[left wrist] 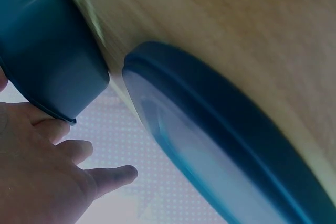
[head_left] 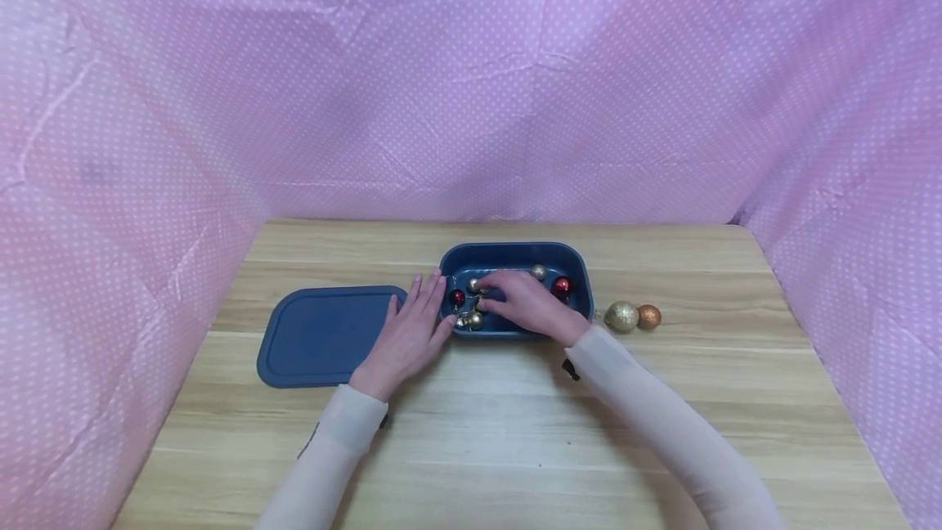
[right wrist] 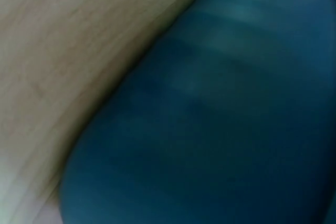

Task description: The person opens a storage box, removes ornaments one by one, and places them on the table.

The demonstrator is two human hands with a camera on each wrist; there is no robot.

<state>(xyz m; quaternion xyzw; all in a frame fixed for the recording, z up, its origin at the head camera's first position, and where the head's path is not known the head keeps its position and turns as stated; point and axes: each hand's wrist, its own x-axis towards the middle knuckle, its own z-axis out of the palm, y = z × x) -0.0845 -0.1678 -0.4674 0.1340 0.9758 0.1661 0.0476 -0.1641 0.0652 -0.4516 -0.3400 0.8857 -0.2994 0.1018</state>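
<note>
Inside the dark blue rectangular plastic tub [head_left: 515,255] at the middle of the light wooden worktop [head_left: 500,432], my right hand [head_left: 526,301] reaches among small red, gold and silver bauble ornaments [head_left: 471,313]; whether its grip holds one I cannot tell. My left hand [head_left: 408,334] rests flat against the tub's left end, fingers straight. Beside it lies the flat blue plastic lid [head_left: 324,334]. Right of the tub sit a gold glitter ball [head_left: 621,316] and an orange glitter ball [head_left: 649,316], touching.

A wooden table [head_left: 515,432] carries a blue box [head_left: 581,268] near its middle. Just left of the box lies a flat blue lid [head_left: 316,334]. Right of the box sit a gold ball [head_left: 621,316] and an orange ball [head_left: 649,316], touching.
</note>
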